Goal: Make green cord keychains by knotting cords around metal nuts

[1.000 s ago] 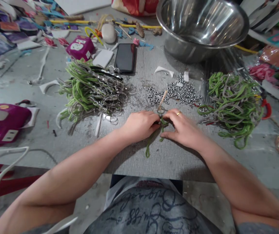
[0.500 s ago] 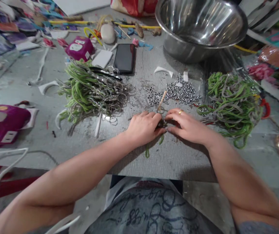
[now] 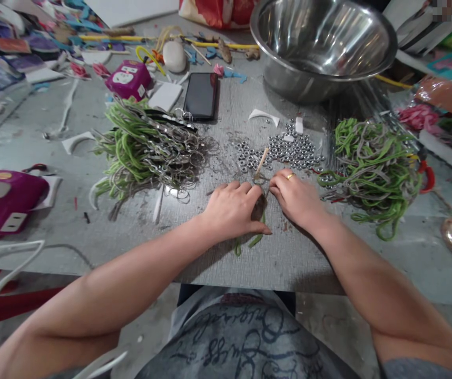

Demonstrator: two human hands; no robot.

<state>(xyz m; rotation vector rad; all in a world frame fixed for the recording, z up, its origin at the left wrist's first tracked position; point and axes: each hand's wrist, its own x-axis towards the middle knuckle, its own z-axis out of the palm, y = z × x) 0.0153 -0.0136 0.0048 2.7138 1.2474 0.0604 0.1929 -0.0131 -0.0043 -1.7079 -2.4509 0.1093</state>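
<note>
My left hand rests on the table, fingers bent over the surface and thumb stretched apart. Beneath and beside it lies a green cord, partly hidden by the palm. Just to the right, my right hand, with a ring on one finger, has its thumb and fingertips pinched together on what looks like the end of a thin grey cord. Beyond the fingertips a small wooden stick points up and away. Small silvery metal beads lie spread behind it.
A bundle of green and grey cords with metal rings lies left; loose cords lie right. A phone, a steel bowl and a purple adapter stand behind. Another purple adapter sits far left.
My hands have moved apart a little. The left thumb has swung away from the fingers towards me, and the right fingers have closed into a pinch. More of the green cord shows.
</note>
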